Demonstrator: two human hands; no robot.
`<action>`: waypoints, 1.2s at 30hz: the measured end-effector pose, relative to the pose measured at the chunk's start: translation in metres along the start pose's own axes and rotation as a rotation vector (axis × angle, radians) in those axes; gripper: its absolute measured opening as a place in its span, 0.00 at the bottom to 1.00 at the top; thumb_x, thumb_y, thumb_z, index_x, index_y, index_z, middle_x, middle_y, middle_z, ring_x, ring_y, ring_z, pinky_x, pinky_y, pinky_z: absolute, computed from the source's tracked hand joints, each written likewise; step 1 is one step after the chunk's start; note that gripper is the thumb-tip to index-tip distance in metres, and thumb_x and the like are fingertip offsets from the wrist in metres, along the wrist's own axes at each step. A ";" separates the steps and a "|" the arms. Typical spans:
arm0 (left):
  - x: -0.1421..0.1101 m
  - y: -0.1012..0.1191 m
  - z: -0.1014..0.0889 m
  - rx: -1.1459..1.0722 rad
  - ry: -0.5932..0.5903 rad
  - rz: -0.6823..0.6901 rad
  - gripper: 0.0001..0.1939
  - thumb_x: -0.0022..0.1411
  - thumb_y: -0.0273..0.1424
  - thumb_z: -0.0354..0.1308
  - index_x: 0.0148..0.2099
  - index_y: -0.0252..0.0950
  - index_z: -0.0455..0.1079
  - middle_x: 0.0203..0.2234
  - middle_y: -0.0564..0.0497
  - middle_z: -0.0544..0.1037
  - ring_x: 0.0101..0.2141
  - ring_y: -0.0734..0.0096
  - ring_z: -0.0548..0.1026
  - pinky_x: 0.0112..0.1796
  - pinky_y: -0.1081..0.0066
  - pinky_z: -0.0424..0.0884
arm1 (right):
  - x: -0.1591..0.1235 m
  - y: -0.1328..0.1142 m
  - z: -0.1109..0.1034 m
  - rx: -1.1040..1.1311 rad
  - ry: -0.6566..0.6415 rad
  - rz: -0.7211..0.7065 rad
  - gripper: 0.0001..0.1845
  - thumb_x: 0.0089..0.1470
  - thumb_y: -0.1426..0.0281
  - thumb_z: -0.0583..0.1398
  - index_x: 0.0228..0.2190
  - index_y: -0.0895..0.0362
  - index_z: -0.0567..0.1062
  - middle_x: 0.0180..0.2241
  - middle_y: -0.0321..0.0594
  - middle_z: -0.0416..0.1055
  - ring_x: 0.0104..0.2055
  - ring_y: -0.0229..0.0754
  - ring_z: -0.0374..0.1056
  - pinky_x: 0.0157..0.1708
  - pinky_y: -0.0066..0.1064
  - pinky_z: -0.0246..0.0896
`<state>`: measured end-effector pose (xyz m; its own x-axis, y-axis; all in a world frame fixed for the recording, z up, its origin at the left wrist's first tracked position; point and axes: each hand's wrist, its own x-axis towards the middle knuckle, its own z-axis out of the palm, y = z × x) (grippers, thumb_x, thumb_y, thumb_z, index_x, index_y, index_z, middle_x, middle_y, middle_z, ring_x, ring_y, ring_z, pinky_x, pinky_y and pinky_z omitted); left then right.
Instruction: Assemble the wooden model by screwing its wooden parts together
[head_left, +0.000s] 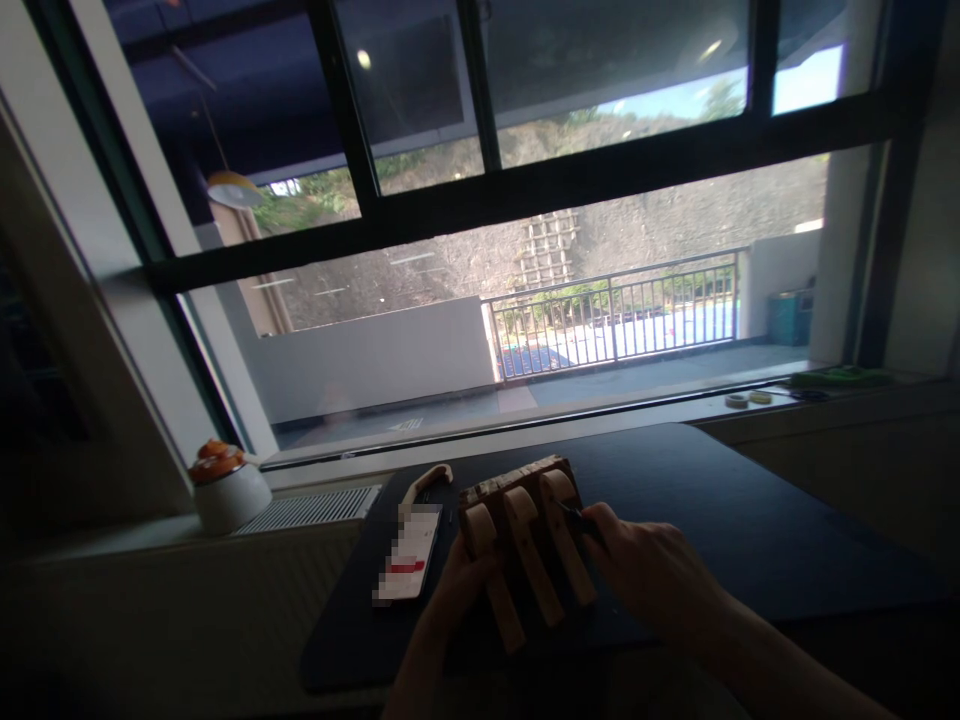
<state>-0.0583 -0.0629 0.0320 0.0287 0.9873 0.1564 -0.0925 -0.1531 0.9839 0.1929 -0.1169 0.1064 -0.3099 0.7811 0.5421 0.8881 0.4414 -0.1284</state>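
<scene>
On the far left, a white pot (234, 497) with an orange top sits by the window. Next comes a phone (420, 550) lying on the dark table (720, 520); it looks flat, hard and smooth, so it could slip, and its long edges look like the best place to hold it. Just past its top end lies a loose bent bit of wood (427, 482), which looks light and stiff. Then the left hand (459, 583) holds the left side of a wood block (517, 481), with its thumb near the first strip. The block is over the near part of the table, in front of the person, between the two hands. It looks hard and a bit heavy, and its rough top edge should not slip much, but small bits might flake off. Three wood strips, the left strip (508, 618), the middle strip (536, 578) and the right strip (576, 568), run down it and poke out past its low edge. They look thin and stiff, so a hard push on their ends could crack them or pull them loose. The thick sides of the block look like the safest place to hold. Last, the right hand (651, 562) has its fingers closed on a small dark tool (573, 514), its tip at the upper part of the right strip. I cannot tell how sharp that tip is.
</scene>
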 end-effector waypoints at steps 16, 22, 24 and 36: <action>0.000 -0.001 0.000 0.009 -0.006 0.013 0.28 0.42 0.30 0.69 0.48 0.32 0.72 0.37 0.44 0.79 0.42 0.50 0.75 0.42 0.61 0.71 | -0.004 0.014 0.001 -0.140 -0.011 -0.003 0.13 0.55 0.78 0.54 0.41 0.52 0.70 0.32 0.35 0.75 0.28 0.38 0.72 0.23 0.28 0.49; 0.003 -0.005 -0.002 0.009 -0.009 0.000 0.28 0.42 0.30 0.68 0.49 0.32 0.72 0.35 0.45 0.79 0.41 0.50 0.75 0.41 0.60 0.71 | -0.001 0.014 0.001 -0.412 0.082 -0.272 0.22 0.44 0.88 0.54 0.38 0.58 0.71 0.26 0.36 0.71 0.23 0.38 0.69 0.21 0.30 0.48; 0.004 -0.008 -0.003 0.004 -0.006 -0.001 0.28 0.42 0.29 0.68 0.49 0.32 0.72 0.36 0.45 0.79 0.41 0.51 0.75 0.42 0.60 0.71 | 0.001 0.012 -0.001 -0.394 0.070 -0.289 0.19 0.44 0.88 0.55 0.37 0.58 0.71 0.25 0.36 0.71 0.22 0.38 0.69 0.20 0.30 0.48; 0.003 -0.007 -0.003 0.008 0.003 -0.004 0.28 0.41 0.29 0.69 0.49 0.32 0.72 0.37 0.44 0.79 0.41 0.50 0.75 0.42 0.60 0.71 | 0.002 0.004 0.008 -0.185 0.000 -0.052 0.06 0.59 0.75 0.54 0.33 0.55 0.69 0.24 0.35 0.75 0.23 0.40 0.72 0.20 0.30 0.46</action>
<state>-0.0607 -0.0585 0.0256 0.0259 0.9881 0.1519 -0.0842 -0.1493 0.9852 0.1929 -0.1100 0.1006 -0.3571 0.7594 0.5438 0.9181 0.3926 0.0546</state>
